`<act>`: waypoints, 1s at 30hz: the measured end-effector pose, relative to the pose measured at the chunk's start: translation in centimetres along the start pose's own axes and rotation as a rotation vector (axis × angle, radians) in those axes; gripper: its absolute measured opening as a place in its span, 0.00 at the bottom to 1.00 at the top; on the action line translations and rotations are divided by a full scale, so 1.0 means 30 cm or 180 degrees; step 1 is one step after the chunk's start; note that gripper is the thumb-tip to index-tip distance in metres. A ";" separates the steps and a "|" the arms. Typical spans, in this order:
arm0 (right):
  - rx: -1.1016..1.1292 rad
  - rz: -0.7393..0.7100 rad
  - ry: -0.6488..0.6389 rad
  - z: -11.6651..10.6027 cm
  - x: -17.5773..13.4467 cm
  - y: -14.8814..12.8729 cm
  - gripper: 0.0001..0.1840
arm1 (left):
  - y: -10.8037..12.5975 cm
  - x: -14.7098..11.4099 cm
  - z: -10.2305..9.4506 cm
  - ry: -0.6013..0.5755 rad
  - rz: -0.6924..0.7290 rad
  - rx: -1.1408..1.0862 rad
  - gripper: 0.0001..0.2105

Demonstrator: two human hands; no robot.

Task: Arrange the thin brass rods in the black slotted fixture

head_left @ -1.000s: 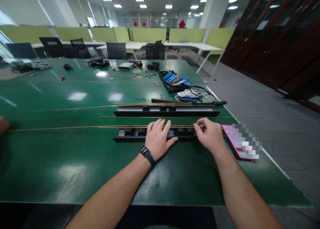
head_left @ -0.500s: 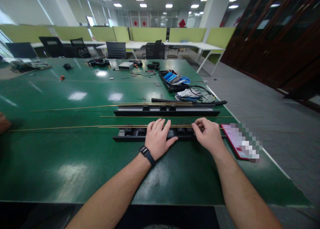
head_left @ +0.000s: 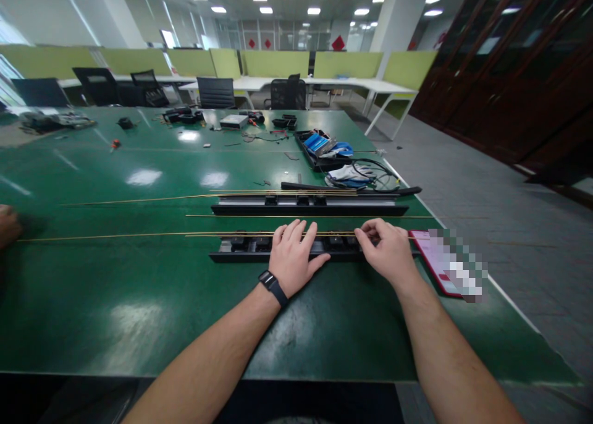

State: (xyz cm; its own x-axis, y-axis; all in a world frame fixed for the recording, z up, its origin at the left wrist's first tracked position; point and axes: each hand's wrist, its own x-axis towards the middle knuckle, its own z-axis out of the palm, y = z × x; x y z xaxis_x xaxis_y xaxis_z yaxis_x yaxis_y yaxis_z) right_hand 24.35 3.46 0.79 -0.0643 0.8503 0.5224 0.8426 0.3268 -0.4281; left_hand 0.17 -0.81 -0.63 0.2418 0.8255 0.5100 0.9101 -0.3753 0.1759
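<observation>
My left hand (head_left: 293, 260) lies flat, fingers spread, across the nearer black rail (head_left: 231, 257) and the thin brass-coloured rods (head_left: 208, 234) on it. A dark watch (head_left: 269, 280) is on that wrist. Thumb and fingertips of my right hand (head_left: 388, 251) pinch together on a thin rod over the rail's right part. Black blocks (head_left: 262, 243) sit along the rail's channel, some of them covered by my hands. At the far left, another person's hand (head_left: 7, 226) is beside the left end of a long rod; its grip is hard to make out.
Behind lies a second black rail (head_left: 306, 211) with rods across it, and a single rod (head_left: 241, 216) runs between the rails. A red-edged phone (head_left: 430, 260) lies right of my right hand. Farther back are a black tray (head_left: 319, 159), a glove (head_left: 349, 175) and cables (head_left: 386, 173).
</observation>
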 end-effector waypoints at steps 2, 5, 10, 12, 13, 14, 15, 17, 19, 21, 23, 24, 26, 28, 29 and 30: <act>0.0008 -0.0023 0.0004 0.005 -0.002 0.004 0.12 | 0.001 0.001 -0.001 -0.0002 0.0005 0.0016 0.31; 0.0048 -0.0034 0.0016 0.011 -0.001 0.008 0.11 | 0.002 0.001 -0.001 -0.0002 0.0009 0.0031 0.31; 0.0112 -0.0033 0.0007 0.014 0.000 0.003 0.10 | 0.001 0.001 0.001 0.0021 0.0024 0.0025 0.31; 0.0142 -0.0003 -0.0002 0.012 0.001 0.000 0.10 | -0.001 0.000 0.002 0.0027 0.0024 0.0025 0.30; 0.0154 0.0015 -0.0005 0.010 0.002 -0.001 0.10 | -0.001 0.000 0.002 0.0025 0.0025 0.0025 0.30; 0.0161 0.0035 -0.0006 0.008 0.002 -0.001 0.10 | -0.002 0.000 0.002 0.0026 0.0024 0.0024 0.30; 0.0163 0.0059 -0.0004 0.006 0.003 0.001 0.10 | -0.003 -0.001 0.003 0.0027 0.0025 0.0021 0.30; 0.0143 0.0110 0.0011 0.000 0.006 0.007 0.09 | -0.005 -0.002 0.004 0.0022 0.0029 0.0014 0.30; 0.0097 0.0149 0.0036 -0.004 0.009 0.015 0.09 | -0.006 -0.002 0.006 0.0019 0.0031 0.0008 0.30; 0.0057 0.0153 0.0057 -0.007 0.011 0.022 0.09 | -0.007 -0.003 0.006 0.0019 0.0029 0.0005 0.30; 0.0041 0.0131 0.0071 -0.008 0.011 0.024 0.09 | -0.007 -0.003 0.006 0.0023 0.0023 0.0002 0.30; 0.0042 0.0116 0.0076 -0.007 0.010 0.023 0.09 | -0.006 -0.003 0.006 0.0024 0.0021 0.0001 0.30; 0.0039 0.0074 0.0068 -0.004 0.007 0.018 0.11 | -0.006 -0.002 0.006 0.0027 0.0017 0.0000 0.31; 0.0007 0.0006 0.0043 0.000 0.004 0.013 0.11 | -0.005 0.000 0.005 0.0019 0.0020 0.0000 0.31; -0.0013 -0.0033 0.0032 0.003 0.002 0.010 0.11 | -0.004 0.001 0.005 0.0014 0.0021 0.0000 0.31; -0.0026 -0.0070 0.0027 0.005 0.000 0.008 0.11 | -0.003 0.002 0.004 0.0012 0.0019 0.0001 0.31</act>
State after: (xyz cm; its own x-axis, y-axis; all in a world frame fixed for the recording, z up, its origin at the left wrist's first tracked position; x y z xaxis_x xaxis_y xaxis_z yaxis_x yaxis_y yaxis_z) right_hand 24.47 3.62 0.57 -0.0783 0.8393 0.5379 0.8454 0.3419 -0.4104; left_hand 0.13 -0.67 -0.73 0.2460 0.8216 0.5142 0.9087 -0.3802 0.1727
